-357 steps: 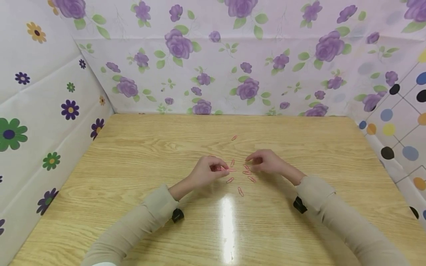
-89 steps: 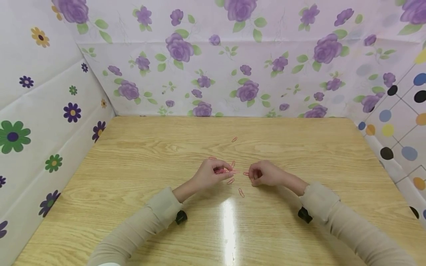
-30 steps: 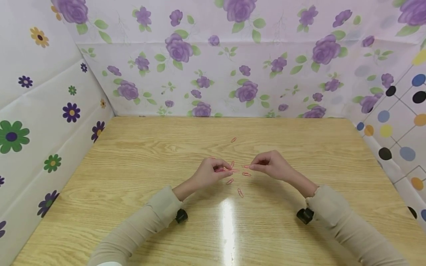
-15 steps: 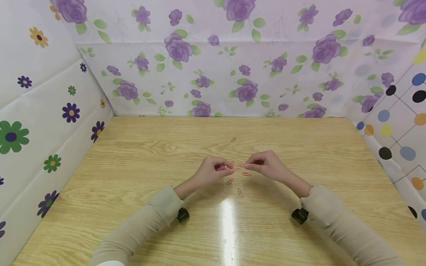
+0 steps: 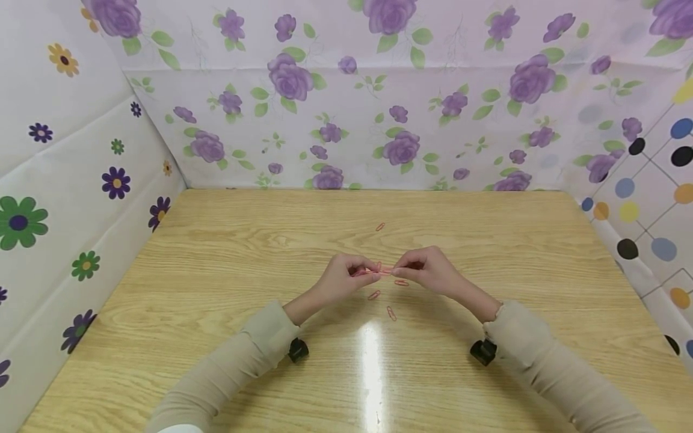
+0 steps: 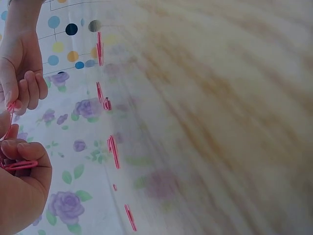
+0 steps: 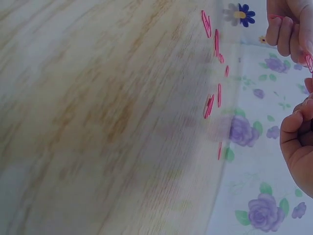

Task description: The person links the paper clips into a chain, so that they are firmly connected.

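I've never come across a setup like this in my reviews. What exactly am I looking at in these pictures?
There is no robot here, just a person's bare left hand and right hand, in beige sleeves. The wide picture comes from a camera worn on the head, looking forward and down. The other two come from cameras worn on the left and right wrists, so they show the table from low and close. Loose pink paper clips lie scattered on it, with a flowered cloth behind. The left hand holds pink clips, while the right pinches another clip close to them. Whether they are linked is too small to tell.
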A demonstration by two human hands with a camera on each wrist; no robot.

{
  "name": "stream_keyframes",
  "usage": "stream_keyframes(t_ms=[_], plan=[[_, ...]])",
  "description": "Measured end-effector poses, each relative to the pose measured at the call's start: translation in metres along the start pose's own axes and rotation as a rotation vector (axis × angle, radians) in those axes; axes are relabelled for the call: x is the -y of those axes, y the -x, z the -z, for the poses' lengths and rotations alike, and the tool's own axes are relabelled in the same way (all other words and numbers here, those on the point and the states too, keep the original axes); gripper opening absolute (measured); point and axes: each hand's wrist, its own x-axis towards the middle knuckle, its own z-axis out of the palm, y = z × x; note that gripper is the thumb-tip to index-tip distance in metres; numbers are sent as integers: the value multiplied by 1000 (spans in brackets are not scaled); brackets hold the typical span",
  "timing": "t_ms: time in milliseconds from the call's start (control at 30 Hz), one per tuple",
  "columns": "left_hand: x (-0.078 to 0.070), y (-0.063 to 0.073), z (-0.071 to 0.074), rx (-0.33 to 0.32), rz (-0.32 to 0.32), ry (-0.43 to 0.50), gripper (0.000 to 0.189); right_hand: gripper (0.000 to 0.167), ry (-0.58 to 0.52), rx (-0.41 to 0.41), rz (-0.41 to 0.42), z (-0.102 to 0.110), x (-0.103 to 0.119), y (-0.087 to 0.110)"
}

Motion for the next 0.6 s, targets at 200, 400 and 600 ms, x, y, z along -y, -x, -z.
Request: stream_keyframes(t_ms=[200,400,600], plan=[[2,1,1,-4,-22,-5,11,8,13,4,-16,0,2,1],[3,1,1,-10,-37,-6,11,8,3,8,7,-1,0,2],[3,1,1,-14,-65,-2,11,8,3,8,22,-1,-1,3]])
